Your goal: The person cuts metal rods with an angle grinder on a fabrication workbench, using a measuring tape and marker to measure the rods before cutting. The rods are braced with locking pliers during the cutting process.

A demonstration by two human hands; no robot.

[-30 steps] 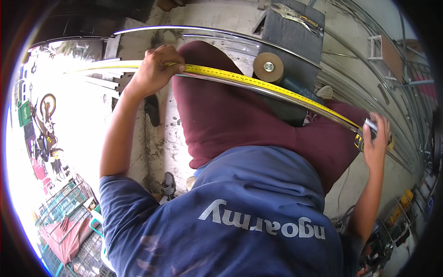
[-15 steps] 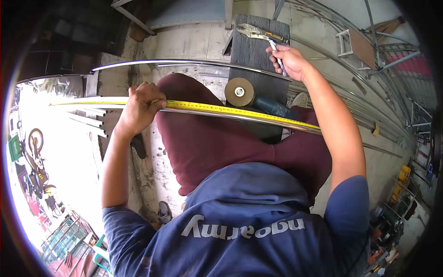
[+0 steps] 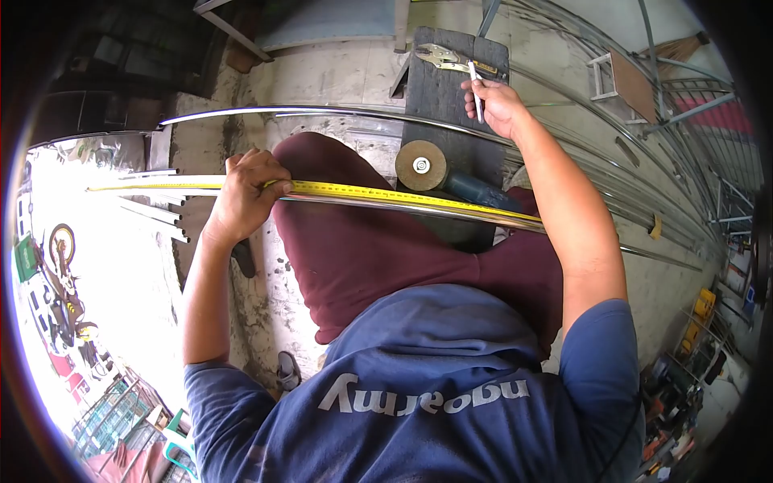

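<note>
My left hand (image 3: 251, 193) is closed around a yellow tape measure (image 3: 362, 191) and the shiny metal tube (image 3: 435, 211) beneath it. The tape runs along the tube across my thighs, and its right end is hidden behind my right forearm. In my closed right hand (image 3: 498, 106) is a slim white pen (image 3: 477, 90), held near upright above a dark wooden plank (image 3: 435, 88). Just beyond the pen, locking pliers (image 3: 441, 55) lie on the plank. An angle grinder (image 3: 475, 188) with a brown disc (image 3: 420, 165) rests on the plank between my legs.
Another long, shiny tube (image 3: 338, 111) crosses the plank in front of my knees. Several metal bars (image 3: 596, 149) lie on the floor to the right. A small metal frame with a brown panel (image 3: 632, 84) stands at upper right. A sandal (image 3: 287, 370) sits at lower left.
My right hand has shifted slightly left with the pen, which now stands more upright. My left hand remains on the tape and tube, almost unmoved.
</note>
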